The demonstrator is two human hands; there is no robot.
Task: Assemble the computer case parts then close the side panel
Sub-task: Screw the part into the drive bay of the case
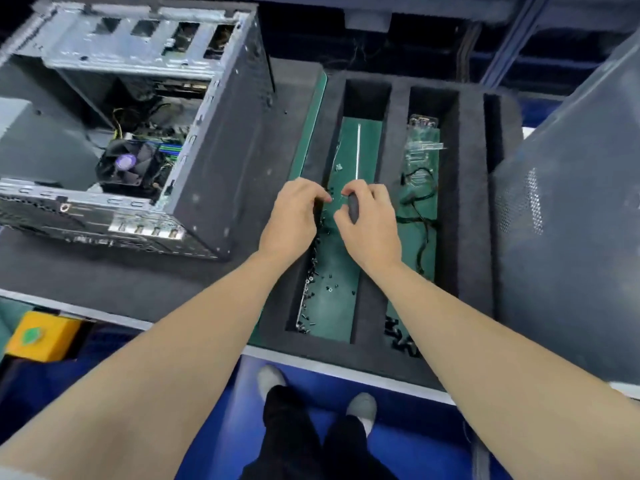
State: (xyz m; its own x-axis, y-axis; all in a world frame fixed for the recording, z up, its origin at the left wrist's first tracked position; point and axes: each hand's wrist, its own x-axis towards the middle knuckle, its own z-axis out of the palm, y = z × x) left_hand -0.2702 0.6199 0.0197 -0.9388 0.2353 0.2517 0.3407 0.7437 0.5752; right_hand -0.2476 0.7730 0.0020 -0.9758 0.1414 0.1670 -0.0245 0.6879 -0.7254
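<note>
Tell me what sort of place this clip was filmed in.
Probably a computer assembly or repair bench: an open computer case sits on a padded worktop, a foam tray holds loose screws, and the right hand holds a screwdriver.

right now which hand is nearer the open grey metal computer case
Left. The left hand is just right of the open grey metal computer case, over the black foam tray; the right hand, gripping a dark tool handle, is further right.
</note>
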